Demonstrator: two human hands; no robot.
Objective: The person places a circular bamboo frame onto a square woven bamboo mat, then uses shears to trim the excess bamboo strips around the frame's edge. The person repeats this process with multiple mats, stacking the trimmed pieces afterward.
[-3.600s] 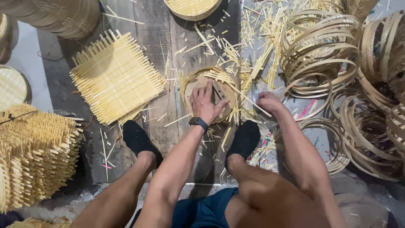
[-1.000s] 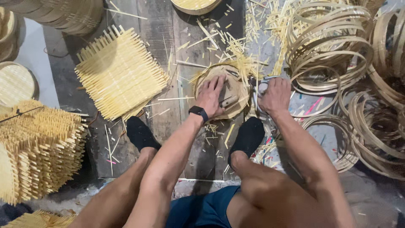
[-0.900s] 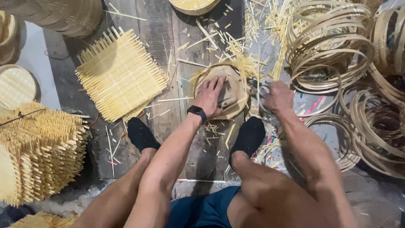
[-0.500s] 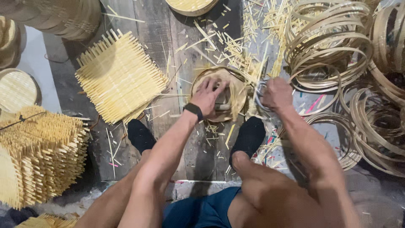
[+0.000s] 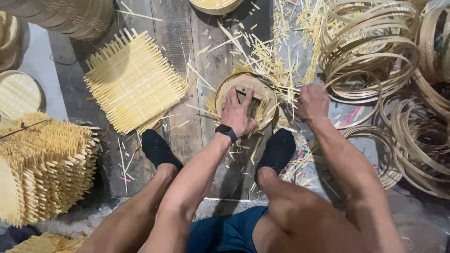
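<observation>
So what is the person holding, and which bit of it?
The left hand presses flat on top of the round bamboo piece. The right hand is closed at its right edge, among loose bamboo strips; what it grips cannot be told.

Bare wooden planks (image 5: 180, 42) leave an open lane just left of the left hand (image 5: 238, 115), running up between it and the square woven bamboo mat (image 5: 133, 79). Loose bamboo splinters (image 5: 276, 61) crowd the floor just above both hands. Stacked bamboo hoops (image 5: 370, 47) block the way right of the right hand (image 5: 311, 102). Two black-socked feet (image 5: 276, 150) close off the space below.
</observation>
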